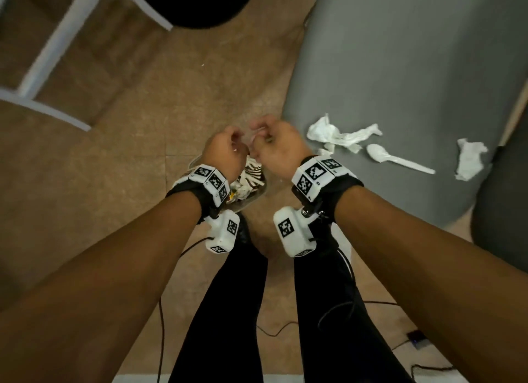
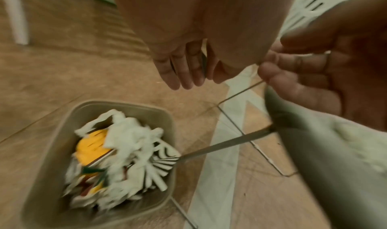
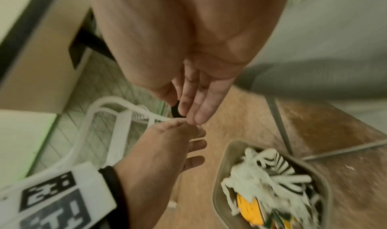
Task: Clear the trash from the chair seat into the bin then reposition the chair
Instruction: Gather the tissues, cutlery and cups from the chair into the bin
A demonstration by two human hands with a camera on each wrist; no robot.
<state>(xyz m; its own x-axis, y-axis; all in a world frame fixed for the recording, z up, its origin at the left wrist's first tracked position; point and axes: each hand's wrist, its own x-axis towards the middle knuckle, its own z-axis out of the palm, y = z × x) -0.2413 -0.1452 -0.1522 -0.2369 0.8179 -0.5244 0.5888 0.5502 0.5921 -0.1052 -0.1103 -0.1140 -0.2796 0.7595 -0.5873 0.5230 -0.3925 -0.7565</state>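
wrists: black straps, white marker-tagged camera blocks (image 1: 210, 182) | cables trailing | legs: black trousers (image 1: 228, 311)

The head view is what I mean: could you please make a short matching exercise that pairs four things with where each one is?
Things:
1. plastic spoon
2. bin
3. crumpled napkin
4. left hand

Places:
A. on the floor, full of trash
B. on the grey chair seat, between two pieces of white trash
C. raised above the bin, beside the right hand
D. near the seat's right edge

Pairs: 1-B, 2-A, 3-D, 4-C
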